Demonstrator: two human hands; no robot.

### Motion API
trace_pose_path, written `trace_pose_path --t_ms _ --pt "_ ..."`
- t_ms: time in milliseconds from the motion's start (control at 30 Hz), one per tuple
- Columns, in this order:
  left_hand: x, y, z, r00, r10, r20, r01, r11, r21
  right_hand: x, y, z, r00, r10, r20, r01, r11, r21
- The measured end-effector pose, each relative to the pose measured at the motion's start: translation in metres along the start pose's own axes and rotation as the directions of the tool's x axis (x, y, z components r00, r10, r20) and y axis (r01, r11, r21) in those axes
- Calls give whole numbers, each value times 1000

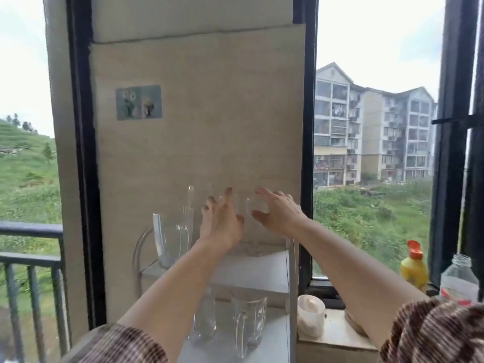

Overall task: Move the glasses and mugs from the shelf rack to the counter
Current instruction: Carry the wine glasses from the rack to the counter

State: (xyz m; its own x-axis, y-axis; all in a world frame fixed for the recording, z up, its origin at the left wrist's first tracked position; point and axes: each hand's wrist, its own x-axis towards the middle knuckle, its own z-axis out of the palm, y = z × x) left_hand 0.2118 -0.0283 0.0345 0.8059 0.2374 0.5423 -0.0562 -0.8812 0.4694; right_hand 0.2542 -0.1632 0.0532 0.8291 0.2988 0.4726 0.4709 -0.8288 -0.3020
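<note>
A chrome shelf rack (292,273) with white shelves stands against the beige wall panel. On its top shelf are several clear glasses: a wide one (170,239) at the left and a tall one (190,205) behind it. My left hand (222,224) reaches over the top shelf with its fingers spread, beside a barely visible glass. My right hand (279,212) curves finger and thumb round a small clear glass (258,205). The lower shelf holds a glass (203,323) and a clear mug (248,326) with a handle.
To the right of the rack, on the window ledge (337,334), sit a white jar (310,315), a yellow bottle (413,268) with an orange cap and a clear plastic bottle (459,281). Black window frames flank the wall panel. A railing is at the left.
</note>
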Motion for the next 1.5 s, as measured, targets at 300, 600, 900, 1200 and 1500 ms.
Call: trace_pose_path --t_ms 300,600,900,1200,1500 --pt "14 -13 13 999 21 -44 -26 994 -111 11 6 9 997 -7 -78 22 981 194" --pt "1 -10 1 977 73 -198 -118 968 -223 -7 -4 -4 978 -33 -206 83 968 237" --pt "-27 36 -36 854 234 -464 -387 883 -267 -61 -7 -74 882 -14 -470 148 957 249" --pt "-98 120 -15 864 377 -334 -487 794 -364 -183 60 -136 858 76 -508 0 989 148" --pt "-286 254 58 849 527 -29 -455 702 -548 -409 164 -192 823 351 -447 -369 928 50"
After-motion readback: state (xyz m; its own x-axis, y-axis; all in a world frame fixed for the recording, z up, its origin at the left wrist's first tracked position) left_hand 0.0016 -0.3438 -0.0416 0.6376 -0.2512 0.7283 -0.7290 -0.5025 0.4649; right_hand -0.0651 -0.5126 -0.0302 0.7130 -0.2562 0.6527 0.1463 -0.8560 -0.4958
